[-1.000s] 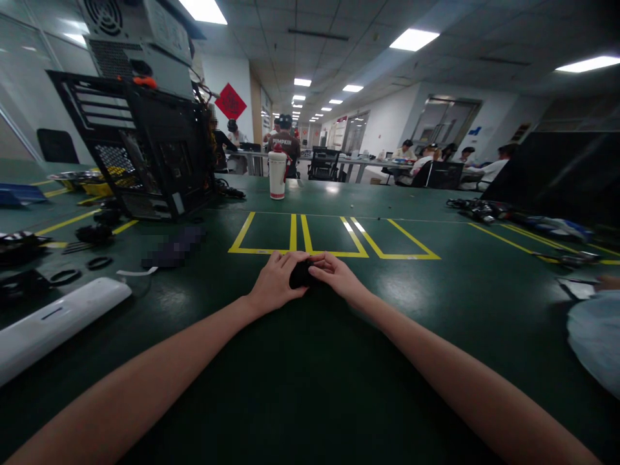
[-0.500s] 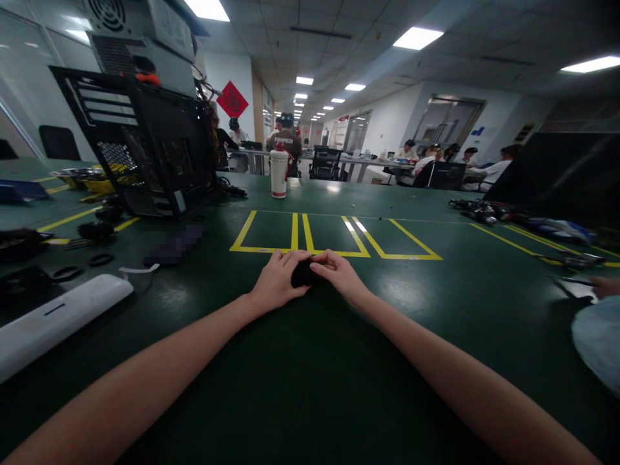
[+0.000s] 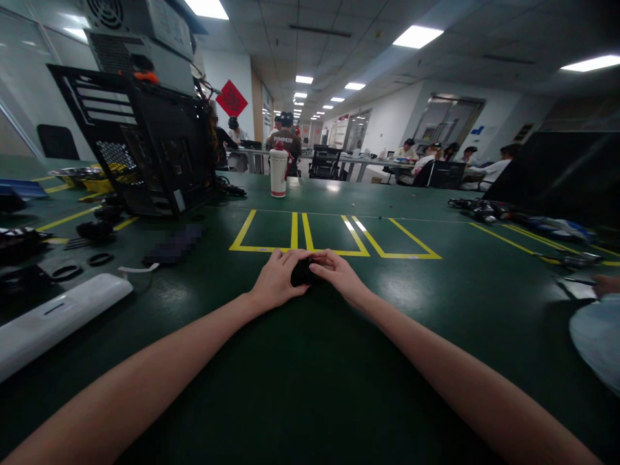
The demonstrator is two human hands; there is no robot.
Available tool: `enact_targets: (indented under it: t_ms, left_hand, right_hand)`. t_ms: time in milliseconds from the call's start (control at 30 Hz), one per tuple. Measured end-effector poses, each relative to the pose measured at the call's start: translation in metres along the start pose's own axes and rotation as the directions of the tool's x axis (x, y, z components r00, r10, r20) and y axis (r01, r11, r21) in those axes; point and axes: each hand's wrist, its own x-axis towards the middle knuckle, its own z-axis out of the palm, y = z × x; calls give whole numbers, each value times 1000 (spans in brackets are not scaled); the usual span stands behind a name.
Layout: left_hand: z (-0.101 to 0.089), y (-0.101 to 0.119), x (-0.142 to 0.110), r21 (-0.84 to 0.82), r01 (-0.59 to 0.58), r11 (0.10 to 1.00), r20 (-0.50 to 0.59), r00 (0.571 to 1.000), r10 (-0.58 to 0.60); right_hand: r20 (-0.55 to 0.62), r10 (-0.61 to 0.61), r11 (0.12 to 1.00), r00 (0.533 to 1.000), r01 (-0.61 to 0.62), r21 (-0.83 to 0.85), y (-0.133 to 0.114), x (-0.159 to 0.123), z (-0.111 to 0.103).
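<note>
Between my two hands is a small, dark, rounded object (image 3: 301, 274); its kind is too dark to make out. My left hand (image 3: 278, 279) curls round its left side, with the thumb low and the fingers over the top. From the right, my right hand (image 3: 338, 274) closes on it with thumb and fingertips. Both hands are low over the green table (image 3: 300, 374), just in front of the yellow tape outlines (image 3: 334, 253). The object's far side and right end are hidden by my fingers.
At the left stand a black computer case (image 3: 145, 142) and, nearer, a long white device (image 3: 62, 320). A white cup (image 3: 278, 171) is straight ahead. Cables and parts (image 3: 479, 210) lie at the right, where another person's sleeve (image 3: 598, 336) shows.
Almost nothing differs. Both hands keep their grip on the dark object in the same spot; the other person's sleeve at the right edge has shifted slightly.
</note>
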Motion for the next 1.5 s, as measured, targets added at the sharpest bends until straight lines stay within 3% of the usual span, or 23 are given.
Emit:
enact_targets:
  t_ms: [100,267,467,600,767,967,1067,1233,1400,1500]
  left_hand:
    - [-1,1,0,5,4,1000,8,1000,-4]
    - [1,0,0,3,1,1000,-2,1000,-1]
    - [3,-2,0,-7,10,1000,-2,1000,-10]
    - [2,-1,0,-3,11,1000,5,1000,-11]
    - [2,-2,0,1,7,1000,10,1000,-7]
    - [1,-2,0,0,25,1000,14,1000,-25]
    - [1,-1,0,-2,19,1000,13,1000,-19]
    - [3,-2,0,2,17,1000,10,1000,-17]
    - [3,-2,1,2,12,1000,7,1000,-12]
    - [2,-1,1,-2,15,1000,4,1000,-15]
  right_hand:
    - [36,47,999,998,-47,-4,0,1,0]
    - [116,9,998,993,-17,68,-4,-3,-2]
    - [4,-17,1000,1000,17,14,-2,-1,1]
    - [35,44,999,998,-45,18,0,1,-2]
    - [118,16,997,993,-25,76,0,-2,-3]
    - [24,15,999,1000,-16,50,0,-1,0]
    - [66,58,998,996,-59,20,0,0,-3]
    - [151,-2,1000,988,-3,30,-2,-2,-7]
    - [32,10,1000,999,-10,19,2,0,-2]
    - [49,70,997,996,-71,25,4,1,-2]
